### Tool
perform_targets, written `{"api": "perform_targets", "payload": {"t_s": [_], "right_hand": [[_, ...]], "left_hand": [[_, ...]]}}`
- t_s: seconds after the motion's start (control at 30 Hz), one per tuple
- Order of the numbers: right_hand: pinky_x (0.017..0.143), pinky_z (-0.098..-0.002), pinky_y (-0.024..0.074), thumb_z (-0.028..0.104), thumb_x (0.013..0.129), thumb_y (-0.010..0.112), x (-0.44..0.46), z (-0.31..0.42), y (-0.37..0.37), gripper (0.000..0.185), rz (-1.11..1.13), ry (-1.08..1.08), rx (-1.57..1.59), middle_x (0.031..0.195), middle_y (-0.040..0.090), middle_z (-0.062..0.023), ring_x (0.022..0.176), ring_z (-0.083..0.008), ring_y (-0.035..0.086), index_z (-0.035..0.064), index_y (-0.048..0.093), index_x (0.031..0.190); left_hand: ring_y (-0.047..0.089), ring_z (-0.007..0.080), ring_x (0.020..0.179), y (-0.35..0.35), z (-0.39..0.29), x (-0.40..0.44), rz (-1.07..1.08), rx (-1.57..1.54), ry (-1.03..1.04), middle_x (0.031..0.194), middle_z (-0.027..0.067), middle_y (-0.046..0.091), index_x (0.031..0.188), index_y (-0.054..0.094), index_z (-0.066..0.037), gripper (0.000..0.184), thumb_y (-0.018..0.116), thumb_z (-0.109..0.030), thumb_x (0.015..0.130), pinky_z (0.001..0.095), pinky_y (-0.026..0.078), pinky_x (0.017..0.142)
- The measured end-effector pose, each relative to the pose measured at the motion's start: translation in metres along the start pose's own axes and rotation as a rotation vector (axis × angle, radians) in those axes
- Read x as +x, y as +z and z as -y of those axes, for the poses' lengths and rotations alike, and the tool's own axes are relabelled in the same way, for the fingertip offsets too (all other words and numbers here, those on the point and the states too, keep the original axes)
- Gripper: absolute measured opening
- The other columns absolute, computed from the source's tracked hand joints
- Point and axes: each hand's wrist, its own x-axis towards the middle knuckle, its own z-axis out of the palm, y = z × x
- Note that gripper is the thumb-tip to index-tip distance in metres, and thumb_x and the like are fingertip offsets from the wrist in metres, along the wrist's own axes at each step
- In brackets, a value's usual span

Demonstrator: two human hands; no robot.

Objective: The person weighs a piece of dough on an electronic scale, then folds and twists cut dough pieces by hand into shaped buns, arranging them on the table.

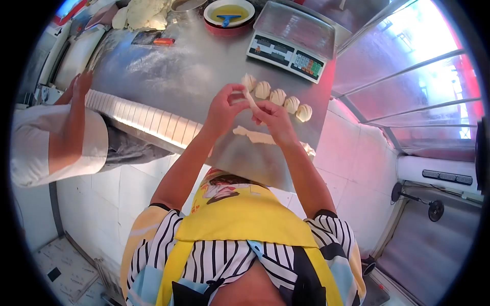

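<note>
Between my two hands a thin strip of pale dough (pixel 249 98) is pinched above the steel table. My left hand (pixel 223 108) grips it with thumb and fingers from the left. My right hand (pixel 273 118) has its fingers closed on the lower end of the same strip. Just beyond, several rolled dough pieces (pixel 278 97) with ridged tops sit in a slanting row. Another flat dough strip (pixel 254 136) lies on the table below my hands. Part of a dough piece (pixel 308 149) shows beside my right forearm.
A digital scale (pixel 286 53) stands at the back right, near a bowl of yellow liquid (pixel 229 12) with a blue brush. A red-handled tool (pixel 163 42) and a dough heap (pixel 145 14) lie farther left. Cut dough strips (pixel 148 117) line the front edge, beside a co-worker (pixel 61 137).
</note>
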Motion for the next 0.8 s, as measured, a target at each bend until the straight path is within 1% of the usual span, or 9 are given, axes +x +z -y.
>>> {"api": "perform_targets", "payload": {"t_s": [0.1,0.3,0.4,0.5,0.6,0.63,0.67,0.77,0.8], "right_hand": [[0.060,-0.0214,0.0405,0.017,0.088,0.059,-0.025,-0.006,0.000,0.018,0.011,-0.033,-0.020,0.070,0.056,0.0013,0.065,-0.0072,0.050,0.0004,0.063,0.093],[0.056,-0.0250,0.0413,0.017,0.083,0.063,-0.052,0.002,0.003,0.017,-0.045,-0.091,-0.323,0.066,0.055,-0.0017,0.061,-0.0090,0.050,0.0000,0.064,0.085],[0.055,-0.0292,0.0423,0.018,0.079,0.066,-0.060,-0.006,-0.001,0.018,-0.158,-0.217,-0.717,0.063,0.054,-0.0042,0.059,-0.0125,0.051,0.0006,0.062,0.081],[0.055,-0.0307,0.0431,0.017,0.079,0.065,-0.059,-0.036,-0.017,0.017,-0.209,-0.076,-0.665,0.063,0.056,-0.0049,0.058,-0.0149,0.053,0.0002,0.061,0.080],[0.057,-0.0282,0.0434,0.017,0.082,0.063,-0.043,-0.056,-0.034,0.017,-0.199,0.261,-0.105,0.067,0.058,-0.0035,0.062,-0.0137,0.054,0.0000,0.061,0.083],[0.059,-0.0270,0.0434,0.018,0.083,0.063,-0.046,-0.065,-0.036,0.018,-0.200,0.379,0.140,0.069,0.058,-0.0028,0.065,-0.0129,0.055,0.0000,0.062,0.085],[0.059,-0.0262,0.0435,0.019,0.085,0.062,-0.045,-0.074,-0.034,0.018,-0.210,0.353,0.214,0.074,0.059,-0.0031,0.066,-0.0129,0.055,0.0008,0.061,0.087],[0.063,-0.0249,0.0442,0.020,0.088,0.060,-0.022,-0.081,-0.024,0.018,-0.292,0.287,0.317,0.087,0.059,-0.0035,0.073,-0.0126,0.055,0.0027,0.059,0.093],[0.066,-0.0250,0.0447,0.019,0.087,0.060,-0.016,-0.071,-0.017,0.017,-0.327,0.278,0.282,0.092,0.059,-0.0034,0.076,-0.0123,0.055,0.0029,0.059,0.093]], "left_hand": [[0.055,0.0266,0.105,0.005,-0.025,-0.035,-0.004,1.053,0.776,0.105,0.0103,0.060,0.107,0.056,-0.005,0.032,0.063,-0.005,0.076,0.0386,0.038,0.096],[0.053,0.0197,0.097,0.012,-0.009,-0.046,0.337,1.205,0.630,0.088,0.0032,0.059,0.077,0.062,-0.013,0.010,0.063,-0.014,0.068,0.0394,0.038,0.091],[0.055,0.0198,0.087,0.016,0.005,-0.044,0.225,1.302,0.940,0.077,0.0020,0.056,0.064,0.058,-0.013,0.005,0.062,-0.013,0.064,0.0408,0.039,0.085],[0.057,0.0220,0.081,-0.009,0.031,-0.017,0.219,1.412,0.758,0.075,0.0031,0.056,0.065,0.057,-0.012,0.006,0.061,-0.013,0.061,0.0393,0.043,0.076],[0.061,0.0253,0.070,-0.102,0.060,0.064,-0.227,1.583,0.262,0.074,0.0067,0.059,0.071,0.059,-0.012,0.006,0.055,-0.015,0.073,0.0389,0.045,0.059],[0.060,0.0249,0.070,-0.151,0.077,0.095,-0.399,1.494,0.496,0.077,0.0059,0.060,0.076,0.058,-0.011,0.007,0.052,-0.013,0.077,0.0387,0.046,0.055],[0.061,0.0246,0.072,-0.214,0.101,0.142,-0.575,1.520,1.062,0.083,0.0041,0.061,0.091,0.061,-0.012,0.015,0.050,-0.014,0.083,0.0387,0.047,0.054],[0.061,0.0331,0.079,-0.223,-0.003,0.162,-0.559,1.396,0.292,0.092,0.0225,0.056,0.128,0.043,-0.008,0.046,0.053,-0.019,0.084,0.0399,0.050,0.065],[0.060,0.0360,0.083,-0.221,-0.019,0.169,-0.507,1.387,0.392,0.098,0.0218,0.057,0.126,0.044,-0.006,0.046,0.055,-0.020,0.084,0.0409,0.050,0.069]]}}
